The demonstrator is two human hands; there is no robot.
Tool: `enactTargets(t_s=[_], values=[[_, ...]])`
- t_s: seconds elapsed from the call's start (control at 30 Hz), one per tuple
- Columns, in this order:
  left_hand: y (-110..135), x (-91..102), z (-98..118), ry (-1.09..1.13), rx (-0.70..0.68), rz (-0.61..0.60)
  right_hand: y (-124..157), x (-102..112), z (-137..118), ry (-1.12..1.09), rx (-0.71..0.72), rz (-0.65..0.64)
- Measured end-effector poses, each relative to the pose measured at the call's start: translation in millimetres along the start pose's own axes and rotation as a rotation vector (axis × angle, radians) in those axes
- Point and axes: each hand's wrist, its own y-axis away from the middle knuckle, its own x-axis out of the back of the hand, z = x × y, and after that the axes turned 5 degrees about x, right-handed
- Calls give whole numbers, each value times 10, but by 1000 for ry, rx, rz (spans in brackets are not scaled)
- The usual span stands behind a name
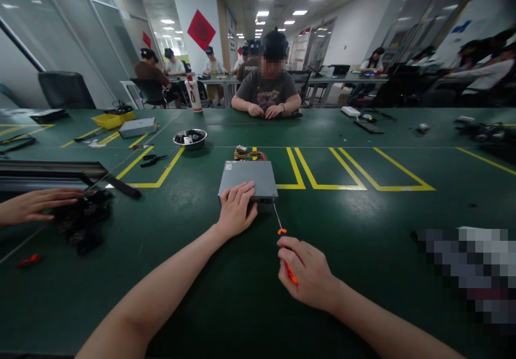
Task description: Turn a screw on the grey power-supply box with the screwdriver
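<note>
A grey metal computer power supply [262, 175] lies flat on the green table, its bundle of coloured cables [253, 155] at the far side. My left hand [237, 208] grips its near left part, fingers across the top and thumb by the front side. In my right hand [304, 265], closed round the handle, is a screwdriver [282, 232] with an orange and dark handle. Its thin shaft points away from me, and the tip meets the near right corner of the power supply. Whether it sits in a screw is too small to tell.
At the left, a co-worker's hand [40, 204] reaches to a dark blurred heap [86, 216]. A metal bowl [190, 139] of dark parts, black pliers [153, 160] and a yellow bin [113, 120] stand beyond. Opposite sits a person [266, 87]. Yellow tape [334, 187] marks the table.
</note>
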Motion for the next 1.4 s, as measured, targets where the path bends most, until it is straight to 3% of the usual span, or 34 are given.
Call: enactTargets(t_s=[0.13,0.4,0.57,0.7,1.2,1.4], values=[[1,1,-9,-7,1,6,-8,-39,-37,-21,-51,10],[15,2,-18,-1,2,-6,-87,44,-22,19,49,15],[17,14,-24,13,-12,-15,-70,-1,-25,30,17,40],[9,46,-13,28,-2,-42,-34,-40,-52,6,-11,-32],[-15,33,31,20,-22,-92,-137,217,94,115,151,-112],[-24,35,72,24,-13,-97,-29,140,124,91,176,21]])
